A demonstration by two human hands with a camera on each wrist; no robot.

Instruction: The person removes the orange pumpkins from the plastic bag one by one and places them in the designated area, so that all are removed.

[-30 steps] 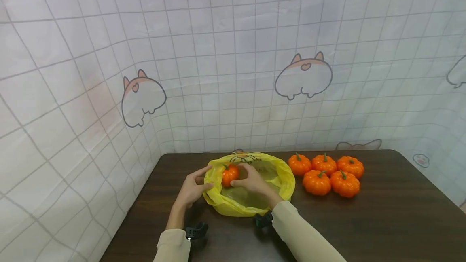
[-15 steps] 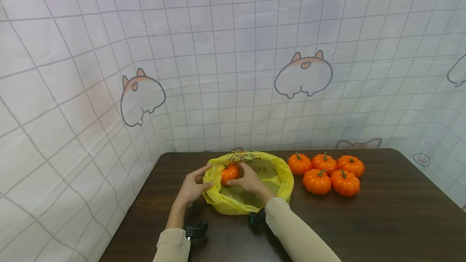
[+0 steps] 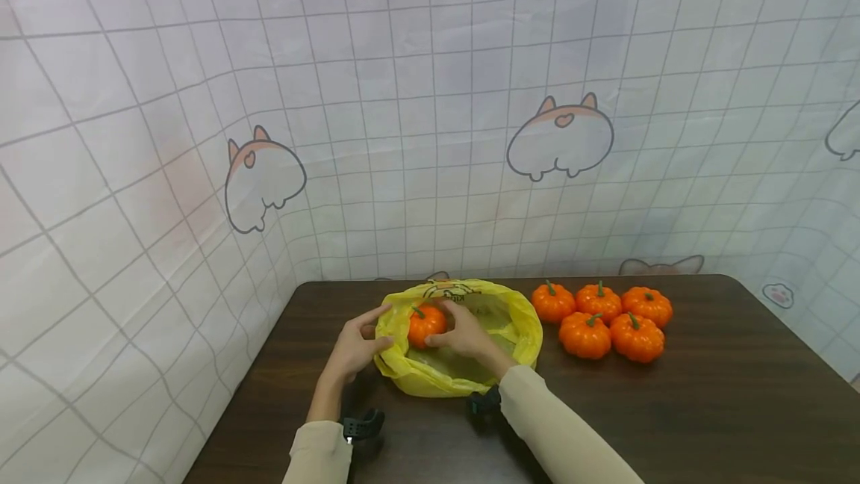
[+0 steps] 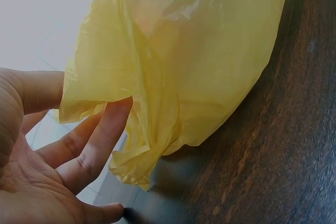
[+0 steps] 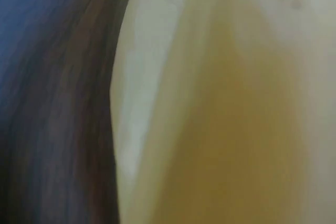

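Observation:
A small orange pumpkin point(image 3: 426, 326) with a green stem sits inside the left part of an open yellow plastic bag point(image 3: 463, 387). My right hand point(image 3: 466, 336) reaches into the bag, thumb and fingers at the pumpkin's right side. On the bag's left rim, my left hand point(image 3: 352, 346) holds the plastic between thumb and fingers. Close up in the left wrist view, the fingers of that hand point(image 4: 68, 150) lie on both sides of the yellow film. Bag film fills most of the right wrist view, hiding the right hand there.
Several more orange pumpkins point(image 3: 584, 336) stand grouped on the dark wooden table point(image 3: 725, 394), right of the bag. A white grid-patterned cloth point(image 3: 416, 133) hangs behind the table and along its left side.
The right hand and the pumpkin shift slightly left, then back to the right within the bag. The left hand stays at the rim, and the other pumpkins have not moved.

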